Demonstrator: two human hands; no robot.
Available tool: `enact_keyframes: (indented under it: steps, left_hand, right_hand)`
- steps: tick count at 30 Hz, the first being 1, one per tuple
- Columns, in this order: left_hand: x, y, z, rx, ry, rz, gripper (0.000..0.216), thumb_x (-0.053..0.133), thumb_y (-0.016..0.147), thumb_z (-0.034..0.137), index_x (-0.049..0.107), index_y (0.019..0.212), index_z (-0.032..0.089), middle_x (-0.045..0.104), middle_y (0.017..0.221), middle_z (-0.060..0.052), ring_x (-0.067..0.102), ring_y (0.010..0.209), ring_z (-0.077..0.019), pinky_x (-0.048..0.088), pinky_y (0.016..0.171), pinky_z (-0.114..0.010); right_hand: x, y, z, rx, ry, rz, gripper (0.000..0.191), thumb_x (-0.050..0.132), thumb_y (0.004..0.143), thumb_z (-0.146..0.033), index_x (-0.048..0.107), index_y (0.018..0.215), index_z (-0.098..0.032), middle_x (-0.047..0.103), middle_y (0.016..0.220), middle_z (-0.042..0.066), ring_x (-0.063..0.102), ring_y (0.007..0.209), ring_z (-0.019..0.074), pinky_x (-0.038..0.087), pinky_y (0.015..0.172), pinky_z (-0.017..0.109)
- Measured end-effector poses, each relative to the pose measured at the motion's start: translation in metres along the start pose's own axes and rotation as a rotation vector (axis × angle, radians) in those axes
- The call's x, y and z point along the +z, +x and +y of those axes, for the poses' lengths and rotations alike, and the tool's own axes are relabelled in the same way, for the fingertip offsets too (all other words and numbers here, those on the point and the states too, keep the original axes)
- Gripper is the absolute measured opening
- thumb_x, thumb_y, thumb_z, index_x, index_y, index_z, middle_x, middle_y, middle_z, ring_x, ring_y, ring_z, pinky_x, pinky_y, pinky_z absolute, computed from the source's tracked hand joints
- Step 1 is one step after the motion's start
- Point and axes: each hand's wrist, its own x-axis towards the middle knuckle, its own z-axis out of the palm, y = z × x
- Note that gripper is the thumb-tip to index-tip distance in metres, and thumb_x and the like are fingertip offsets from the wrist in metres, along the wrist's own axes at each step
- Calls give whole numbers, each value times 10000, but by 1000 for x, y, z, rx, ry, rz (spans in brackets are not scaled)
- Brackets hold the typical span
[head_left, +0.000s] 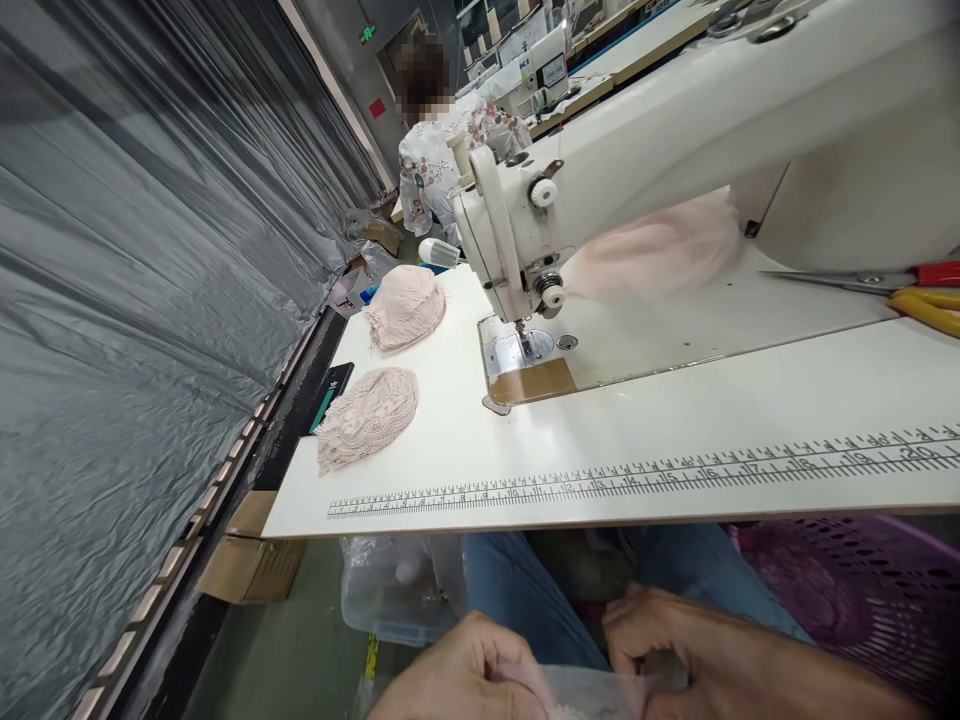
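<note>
Hands meet low in my lap, below the front edge of the sewing table point(675, 500), over a clear plastic bag point(592, 690) that lies between them at the bottom of the view. My left hand point(465, 675) curls around the bag's left side, fingers bent and pinching the film; my right hand point(675, 650) comes in from the right, its fingertips bunched on the bag's upper edge. Both hands grasp the bag, neither is open. Something pale shows inside it, too blurred to name. The bag's long side runs left to right across my knees, so each hand holds one end and neither is clearly nearer.

Everything else sits up and away from me. Two pink lace pieces rest on the table's left part, the nearer one point(367, 415) just beside a dark phone point(330, 395), the farther one point(405, 305) beyond it. The sewing machine point(525, 220) stands past the printed ruler point(645, 470), with more pink fabric point(660, 250) under its arm and scissors point(862, 280) to the right. A purple basket point(862, 590) sits by my right knee. Another person point(435, 150) works farther down the row.
</note>
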Motion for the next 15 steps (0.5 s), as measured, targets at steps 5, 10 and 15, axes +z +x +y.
enact_keyframes:
  steps: [5,10,15]
  left_hand:
    - [-2,0,-5,-31,-35,-42,476,817,630,563,802,876,156,685,697,-42,451,551,-75,291,506,-177]
    - [-8,-1,-10,-20,-4,-3,464,821,634,591,805,826,169,690,715,-49,481,591,-90,297,525,-187]
    - [-2,14,-29,35,-268,36,500,882,568,557,761,766,114,597,568,1,408,493,-46,254,498,-178]
  right_hand:
    - [3,5,11,-66,18,-16,437,732,715,-626,717,676,-192,576,729,-5,578,759,191,417,726,320]
    - [-1,12,28,-69,61,-38,338,736,757,-518,756,745,-181,673,758,3,667,704,165,482,592,218]
    - [11,15,51,12,-195,296,317,472,944,-317,745,968,-158,753,957,128,702,929,301,560,761,392]
